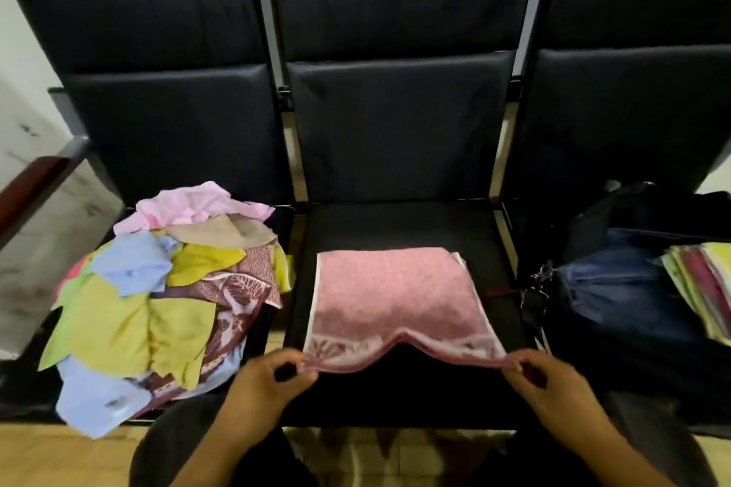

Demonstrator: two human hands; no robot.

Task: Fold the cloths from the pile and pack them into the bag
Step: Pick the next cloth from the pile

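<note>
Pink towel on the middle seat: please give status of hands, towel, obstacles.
Hands: left hand and right hand each pinch a near corner. The pink terry towel lies flat on black seat, near edge lifted. Nothing on it.

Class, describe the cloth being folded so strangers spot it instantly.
Find the black seats. On the middle one lies a pink towel, its near corners pinched by the left hand and right hand. Unlike the jumbled pile beside it, it lies smooth, with a patterned border.

Dim soft indoor light, slight blur, wide-angle bending at edges
</note>
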